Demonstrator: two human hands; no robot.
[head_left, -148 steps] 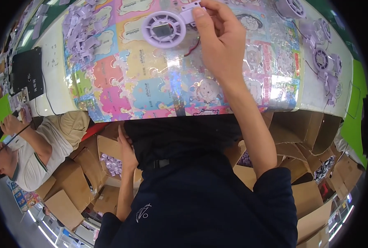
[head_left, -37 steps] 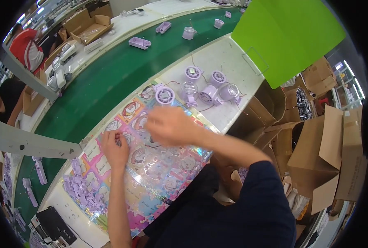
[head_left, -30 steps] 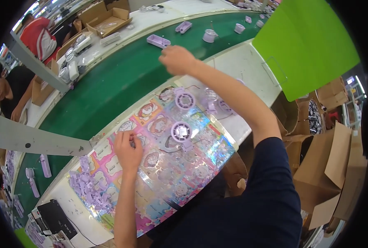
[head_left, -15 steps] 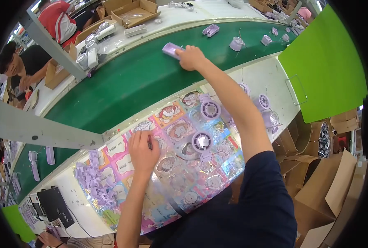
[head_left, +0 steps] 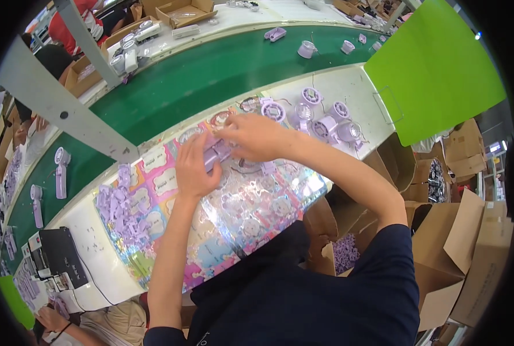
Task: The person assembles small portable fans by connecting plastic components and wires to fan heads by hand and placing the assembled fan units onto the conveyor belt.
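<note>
Both hands meet over the colourful patterned sheet (head_left: 202, 251) on the bench. Between them is a lilac plastic handle shell (head_left: 212, 155), partly covered by fingers. My left hand (head_left: 194, 172) closes on its left side, while my right hand (head_left: 255, 137) grips its far right end. Just beyond my right hand lies a lilac round fan head (head_left: 273, 112); another lilac part (head_left: 267, 167) shows partly under my right forearm. To the left of my left hand sits a heap of small lilac plastic pieces (head_left: 121, 210).
A green conveyor belt (head_left: 176, 86) curves past the bench, carrying lilac parts. Several fan heads (head_left: 325, 126) with wires stand at right. A grey metal post (head_left: 66, 115) rises at left, a green panel (head_left: 435, 69) at right. Cardboard boxes (head_left: 441, 259) stand beside me. Another person's hand (head_left: 52, 319) shows lower left.
My right hand has brought the lilac shell from the belt back over the sheet to my left hand, which now grips it too. The view has shifted.
</note>
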